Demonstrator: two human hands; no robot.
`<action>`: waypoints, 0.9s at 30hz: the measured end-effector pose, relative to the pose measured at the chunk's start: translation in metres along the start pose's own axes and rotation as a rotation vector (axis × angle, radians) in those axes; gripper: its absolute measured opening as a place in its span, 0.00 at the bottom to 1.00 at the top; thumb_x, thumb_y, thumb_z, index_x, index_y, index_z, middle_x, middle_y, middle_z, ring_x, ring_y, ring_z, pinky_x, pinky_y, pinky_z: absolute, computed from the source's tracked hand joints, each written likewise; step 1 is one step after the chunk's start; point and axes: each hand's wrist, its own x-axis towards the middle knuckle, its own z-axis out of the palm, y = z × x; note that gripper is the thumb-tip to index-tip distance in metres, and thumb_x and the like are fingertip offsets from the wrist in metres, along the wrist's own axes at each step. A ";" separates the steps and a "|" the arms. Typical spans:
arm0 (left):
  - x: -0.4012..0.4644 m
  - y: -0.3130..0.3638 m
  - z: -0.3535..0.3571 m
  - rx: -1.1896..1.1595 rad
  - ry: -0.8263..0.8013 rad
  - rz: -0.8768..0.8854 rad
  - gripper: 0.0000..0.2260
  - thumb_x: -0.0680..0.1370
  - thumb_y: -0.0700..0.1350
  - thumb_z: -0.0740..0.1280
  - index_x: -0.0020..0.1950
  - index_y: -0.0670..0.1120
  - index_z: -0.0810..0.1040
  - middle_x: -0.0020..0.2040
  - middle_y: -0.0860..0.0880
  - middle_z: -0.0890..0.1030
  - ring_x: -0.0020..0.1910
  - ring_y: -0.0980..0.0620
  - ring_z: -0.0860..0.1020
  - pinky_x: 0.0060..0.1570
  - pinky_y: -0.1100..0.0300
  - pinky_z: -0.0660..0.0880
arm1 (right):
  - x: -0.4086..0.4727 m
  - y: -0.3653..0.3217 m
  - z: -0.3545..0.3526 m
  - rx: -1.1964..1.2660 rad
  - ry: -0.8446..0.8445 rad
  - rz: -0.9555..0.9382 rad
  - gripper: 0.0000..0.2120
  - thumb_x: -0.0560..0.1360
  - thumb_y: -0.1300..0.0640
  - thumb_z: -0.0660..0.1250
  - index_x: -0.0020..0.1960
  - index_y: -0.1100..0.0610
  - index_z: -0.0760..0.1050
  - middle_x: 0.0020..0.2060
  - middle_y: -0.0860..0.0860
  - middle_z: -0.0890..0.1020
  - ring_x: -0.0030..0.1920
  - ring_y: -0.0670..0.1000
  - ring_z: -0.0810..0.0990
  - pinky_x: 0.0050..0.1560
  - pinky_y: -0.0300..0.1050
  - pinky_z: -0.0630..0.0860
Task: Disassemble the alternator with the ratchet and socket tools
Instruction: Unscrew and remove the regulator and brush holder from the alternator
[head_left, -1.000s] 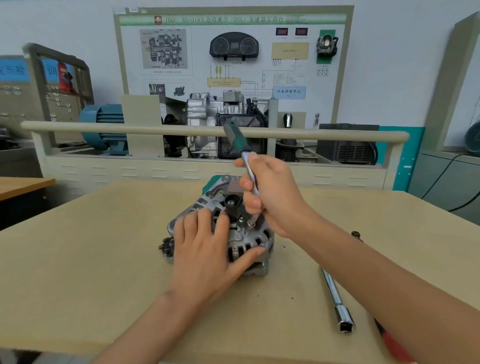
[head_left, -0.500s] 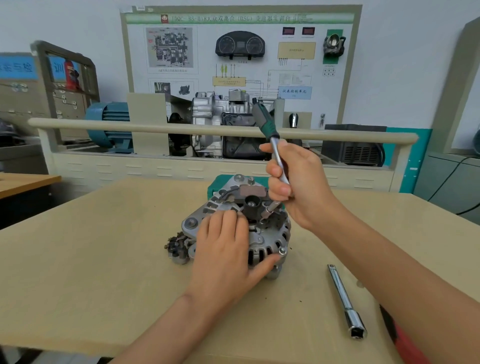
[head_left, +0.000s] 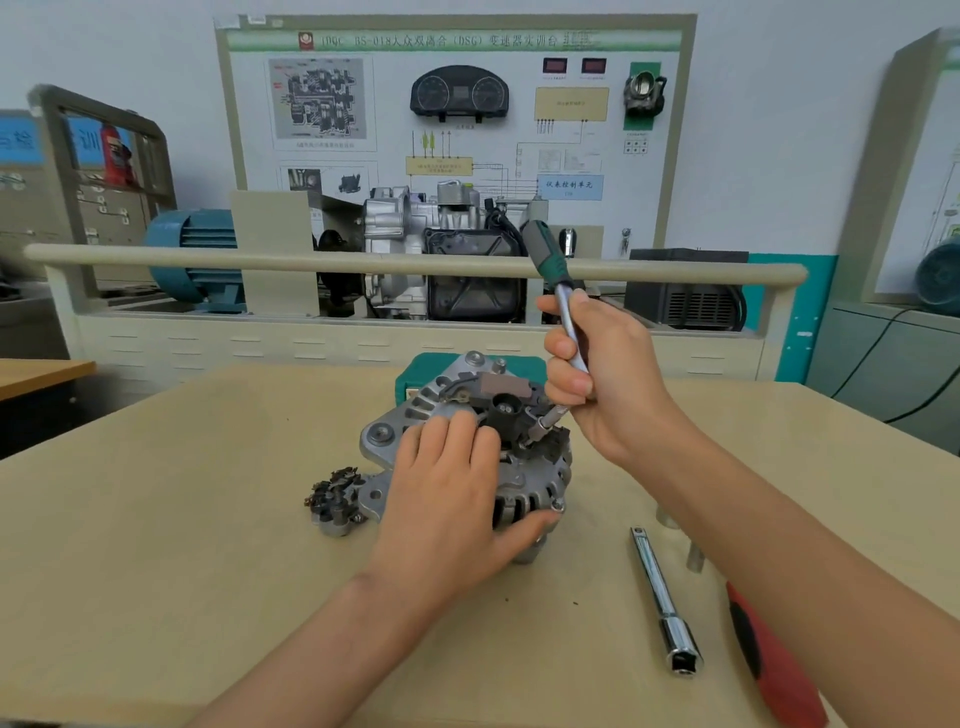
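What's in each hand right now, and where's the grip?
Right hand grips the ratchet on its metal shaft, below the green handle. Left hand holds nothing; it rests spread on the alternator.

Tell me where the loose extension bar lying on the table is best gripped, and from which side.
Grip the extension bar at its slim chrome shaft, mid-length, from above, fingers across it. It lies flat on the table, wide socket end nearest the person. Its left flank is open; the right forearm and a red-handled tool crowd the right.
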 end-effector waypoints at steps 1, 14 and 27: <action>-0.001 -0.001 -0.001 -0.024 0.001 -0.003 0.26 0.70 0.67 0.57 0.40 0.43 0.72 0.39 0.48 0.71 0.38 0.48 0.70 0.43 0.56 0.66 | 0.000 0.001 0.001 -0.009 -0.013 0.000 0.14 0.83 0.56 0.51 0.46 0.60 0.72 0.21 0.48 0.66 0.15 0.43 0.58 0.18 0.31 0.55; 0.002 -0.014 -0.013 -0.402 -0.151 -0.053 0.17 0.76 0.56 0.60 0.52 0.44 0.76 0.46 0.50 0.75 0.47 0.52 0.69 0.49 0.57 0.68 | 0.008 -0.002 0.022 -0.434 -0.308 0.090 0.14 0.83 0.55 0.53 0.51 0.62 0.73 0.21 0.47 0.67 0.15 0.43 0.59 0.17 0.32 0.56; 0.040 -0.022 -0.009 -0.704 -0.224 -0.123 0.09 0.72 0.52 0.70 0.50 0.64 0.78 0.52 0.51 0.74 0.53 0.54 0.65 0.55 0.60 0.56 | 0.012 -0.009 0.016 -0.267 -0.490 0.308 0.13 0.81 0.53 0.55 0.49 0.60 0.75 0.21 0.47 0.66 0.14 0.41 0.59 0.16 0.31 0.57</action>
